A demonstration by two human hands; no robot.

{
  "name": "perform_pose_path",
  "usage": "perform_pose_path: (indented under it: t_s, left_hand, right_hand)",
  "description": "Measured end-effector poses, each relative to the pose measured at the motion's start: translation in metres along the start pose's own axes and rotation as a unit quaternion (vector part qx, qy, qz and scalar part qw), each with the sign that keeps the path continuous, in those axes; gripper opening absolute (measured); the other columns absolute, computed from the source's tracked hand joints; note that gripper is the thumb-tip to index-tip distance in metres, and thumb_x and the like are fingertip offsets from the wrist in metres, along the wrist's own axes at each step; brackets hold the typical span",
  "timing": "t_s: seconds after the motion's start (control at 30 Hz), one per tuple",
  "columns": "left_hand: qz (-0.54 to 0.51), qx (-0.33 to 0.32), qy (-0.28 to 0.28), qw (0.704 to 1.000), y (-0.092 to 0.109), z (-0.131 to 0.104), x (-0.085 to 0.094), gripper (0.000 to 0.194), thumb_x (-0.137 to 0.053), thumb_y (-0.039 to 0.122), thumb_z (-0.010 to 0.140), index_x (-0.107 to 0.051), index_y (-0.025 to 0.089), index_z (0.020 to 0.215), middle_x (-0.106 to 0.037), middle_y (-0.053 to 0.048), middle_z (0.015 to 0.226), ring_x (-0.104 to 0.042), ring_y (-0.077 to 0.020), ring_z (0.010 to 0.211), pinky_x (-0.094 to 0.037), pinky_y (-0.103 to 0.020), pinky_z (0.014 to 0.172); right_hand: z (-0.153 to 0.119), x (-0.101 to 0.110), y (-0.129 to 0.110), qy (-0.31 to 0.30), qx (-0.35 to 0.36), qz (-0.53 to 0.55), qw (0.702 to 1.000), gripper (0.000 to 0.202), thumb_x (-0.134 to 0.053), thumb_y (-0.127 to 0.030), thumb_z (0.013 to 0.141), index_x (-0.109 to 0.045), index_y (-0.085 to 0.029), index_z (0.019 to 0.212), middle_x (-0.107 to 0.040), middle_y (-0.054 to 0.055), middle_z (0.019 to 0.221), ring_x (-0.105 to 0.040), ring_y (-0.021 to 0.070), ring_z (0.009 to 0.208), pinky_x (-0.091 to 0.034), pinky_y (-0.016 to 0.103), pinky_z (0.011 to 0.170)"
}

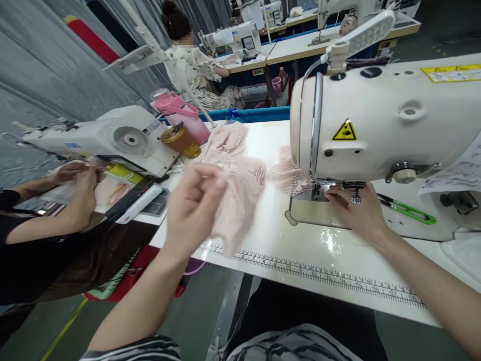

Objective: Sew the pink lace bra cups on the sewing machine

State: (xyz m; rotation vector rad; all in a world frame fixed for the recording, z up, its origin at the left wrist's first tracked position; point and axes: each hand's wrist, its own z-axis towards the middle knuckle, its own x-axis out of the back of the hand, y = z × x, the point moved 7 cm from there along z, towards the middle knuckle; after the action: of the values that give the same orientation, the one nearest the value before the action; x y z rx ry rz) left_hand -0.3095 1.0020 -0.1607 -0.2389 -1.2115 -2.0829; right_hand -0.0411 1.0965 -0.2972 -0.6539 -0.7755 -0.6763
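My left hand [195, 205] is raised over the table's left part, fingers closed on a piece of pale pink fabric [236, 210]. The fabric hangs down from the hand, with lacy, gathered trim near its top, and its lower end is blurred. My right hand [356, 210] is at the needle area of the white sewing machine [376, 120], its fingertips drawn together beside the presser foot [319, 190]. What those fingers pinch, if anything, is hidden. Another gathered pink lace piece [287, 173] lies left of the foot, its end running under the machine head.
Green-handled thread snips [409, 209] lie right of my right hand. A ruler strip [300, 268] runs along the table's front edge. More pink fabric [229, 138], an amber cup [181, 141] and a pink bottle [184, 115] stand behind. A co-worker's hands [80, 175] work at the left machine.
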Motion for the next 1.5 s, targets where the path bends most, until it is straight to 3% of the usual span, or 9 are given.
perform_pose_path:
  t_s: [0.1, 0.2, 0.33, 0.47, 0.6, 0.7, 0.93, 1.13, 1.5]
  left_hand:
    - [-0.077, 0.137, -0.245, 0.957, -0.014, -0.019, -0.074, 0.021, -0.050, 0.040, 0.097, -0.057, 0.021, 0.093, -0.052, 0.004, 0.062, -0.045, -0.0092, 0.047, -0.030, -0.020, 0.041]
    - [0.035, 0.122, -0.369, 0.921, -0.033, -0.027, -0.123, 0.021, -0.046, 0.037, 0.098, -0.058, 0.019, 0.098, -0.061, 0.001, 0.069, -0.052, -0.0108, 0.050, -0.034, -0.020, 0.043]
    - [0.244, -0.121, -0.259, 0.927, -0.017, -0.025, -0.138, 0.018, -0.047, 0.025, 0.098, -0.061, 0.014, 0.099, -0.070, -0.007, 0.090, -0.065, -0.0172, 0.073, -0.049, -0.027, 0.059]
    - [0.246, -0.306, -0.273, 0.878, 0.015, -0.062, -0.157, 0.025, -0.045, 0.019, 0.099, -0.061, 0.008, 0.115, -0.068, -0.015, 0.115, -0.065, -0.0238, 0.105, -0.056, -0.036, 0.084]
    - [0.278, -0.305, -0.286, 0.865, 0.007, -0.075, -0.173, 0.044, -0.045, 0.030, 0.099, -0.053, -0.001, 0.130, -0.055, -0.024, 0.134, -0.053, -0.0318, 0.127, -0.050, -0.043, 0.100]
    - [0.271, -0.301, -0.302, 0.863, -0.006, -0.071, -0.179, 0.048, -0.041, 0.033, 0.100, -0.051, 0.000, 0.133, -0.052, -0.021, 0.138, -0.049, -0.0306, 0.131, -0.047, -0.043, 0.106]
    - [0.252, -0.307, -0.290, 0.871, -0.012, -0.056, -0.180, 0.040, -0.041, 0.030, 0.101, -0.056, 0.008, 0.130, -0.057, -0.016, 0.135, -0.054, -0.0270, 0.127, -0.038, -0.047, 0.113]
    - [0.246, -0.288, -0.305, 0.874, -0.016, -0.049, -0.180, 0.037, -0.041, 0.030, 0.101, -0.058, 0.014, 0.130, -0.060, -0.014, 0.132, -0.055, -0.0273, 0.125, -0.033, -0.053, 0.114]
    - [0.206, -0.296, -0.331, 0.872, -0.029, -0.040, -0.180, 0.039, -0.040, 0.033, 0.102, -0.055, 0.016, 0.133, -0.061, -0.011, 0.130, -0.052, -0.0285, 0.128, -0.032, -0.057, 0.114]
  right_hand:
    - [0.001, -0.001, 0.003, -0.020, -0.018, 0.001, 1.000, 0.029, -0.047, -0.031, 0.095, -0.073, -0.020, 0.093, -0.069, 0.006, 0.076, -0.061, 0.0243, 0.076, -0.040, 0.041, 0.080]
    - [0.002, -0.001, 0.006, -0.043, -0.038, 0.000, 0.998, 0.031, -0.044, -0.026, 0.094, -0.072, -0.018, 0.082, -0.067, 0.008, 0.073, -0.059, 0.0255, 0.077, -0.042, 0.040, 0.079]
    - [0.002, 0.002, 0.009, -0.021, -0.065, 0.012, 0.998, 0.029, -0.045, -0.019, 0.090, -0.069, -0.018, 0.074, -0.067, 0.008, 0.074, -0.059, 0.0259, 0.079, -0.045, 0.038, 0.075]
    - [-0.001, 0.007, -0.005, 0.006, 0.009, 0.007, 1.000, 0.030, -0.044, -0.012, 0.088, -0.073, -0.021, 0.089, -0.067, 0.002, 0.067, -0.060, 0.0203, 0.068, -0.044, 0.037, 0.075]
    - [-0.005, 0.015, -0.024, 0.040, 0.117, -0.033, 0.992, 0.039, -0.047, -0.005, 0.087, -0.070, -0.030, 0.107, -0.074, -0.002, 0.094, -0.063, 0.0149, 0.075, -0.040, 0.032, 0.072]
    - [-0.005, 0.007, -0.023, -0.009, 0.112, -0.047, 0.993, 0.037, -0.047, -0.008, 0.090, -0.070, -0.029, 0.109, -0.072, -0.002, 0.107, -0.064, 0.0151, 0.080, -0.038, 0.031, 0.066]
    - [-0.003, -0.003, -0.009, -0.095, -0.030, -0.003, 0.995, 0.029, -0.041, -0.028, 0.098, -0.069, -0.026, 0.108, -0.073, 0.004, 0.095, -0.066, 0.0223, 0.087, -0.049, 0.037, 0.073]
    - [-0.003, -0.003, -0.014, -0.082, -0.015, -0.006, 0.997, 0.032, -0.039, -0.027, 0.099, -0.068, -0.029, 0.110, -0.071, 0.004, 0.084, -0.063, 0.0224, 0.086, -0.049, 0.044, 0.088]
    - [-0.008, -0.009, -0.008, -0.056, -0.020, -0.031, 0.998, 0.034, -0.037, -0.035, 0.100, -0.069, -0.025, 0.101, -0.069, 0.005, 0.077, -0.063, 0.0208, 0.074, -0.051, 0.041, 0.081]
